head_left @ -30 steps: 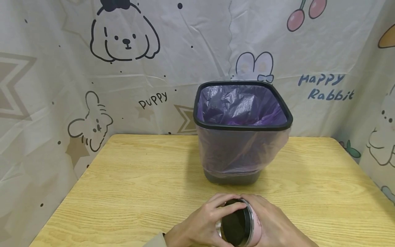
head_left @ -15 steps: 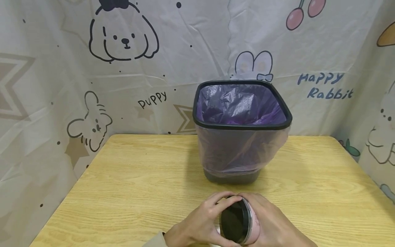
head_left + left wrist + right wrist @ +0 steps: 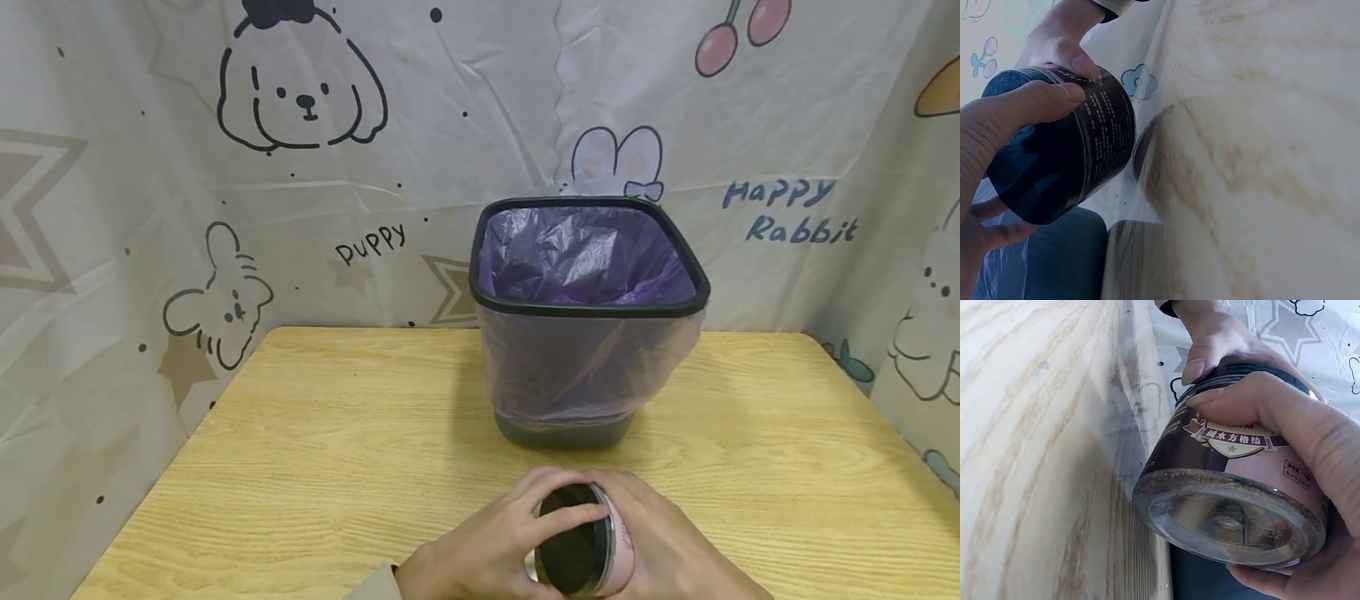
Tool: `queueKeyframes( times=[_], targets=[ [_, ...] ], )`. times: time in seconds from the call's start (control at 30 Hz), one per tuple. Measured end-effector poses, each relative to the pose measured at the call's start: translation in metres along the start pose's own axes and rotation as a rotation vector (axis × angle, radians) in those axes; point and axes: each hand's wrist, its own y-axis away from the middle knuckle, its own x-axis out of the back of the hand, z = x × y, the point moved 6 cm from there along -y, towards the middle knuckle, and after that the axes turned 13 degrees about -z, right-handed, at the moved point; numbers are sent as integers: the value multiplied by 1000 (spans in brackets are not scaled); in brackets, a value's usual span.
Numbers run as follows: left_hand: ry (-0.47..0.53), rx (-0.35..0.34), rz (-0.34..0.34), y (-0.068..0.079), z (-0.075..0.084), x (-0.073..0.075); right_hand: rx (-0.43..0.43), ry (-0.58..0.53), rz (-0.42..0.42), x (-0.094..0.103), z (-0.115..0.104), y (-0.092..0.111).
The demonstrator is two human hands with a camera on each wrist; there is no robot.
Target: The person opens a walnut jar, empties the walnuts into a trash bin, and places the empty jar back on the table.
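Both hands hold a clear plastic jar (image 3: pixel 1254 465) with a pink and dark brown label, tilted on its side low over the front of the table. Its black lid (image 3: pixel 567 550) faces left in the head view. My left hand (image 3: pixel 491 537) grips the lid, thumb and fingers spread round its edge. My right hand (image 3: pixel 663 537) wraps round the labelled body, the thumb (image 3: pixel 1241 403) lying across the label. Through the see-through base, a few brownish bits show in the right wrist view. In the left wrist view the lid sits on the jar.
A dark bin (image 3: pixel 562 429) with a black rim and a purple plastic liner (image 3: pixel 585 250) stands just beyond the hands on the wood-grain table (image 3: pixel 322 450). A cartoon-printed cloth (image 3: pixel 450 108) hangs behind and at both sides.
The left fingers have shifted round the lid, the index finger now lying lower across its face than half a second ago. The jar dips slightly; the right hand keeps its hold.
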Motion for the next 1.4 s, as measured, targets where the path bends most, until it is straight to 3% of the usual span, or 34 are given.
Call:
queueKeyframes(
  times=[0.6,1.1,1.4],
  targets=[
    [-38,-1,29,1,0,0,14,-8,-2,0,-1,0],
    [-22,9,31,0,0,1,54,0,14,1,0,0],
    [1,17,13,1,0,1,33,-40,-21,-2,0,0]
  ],
)
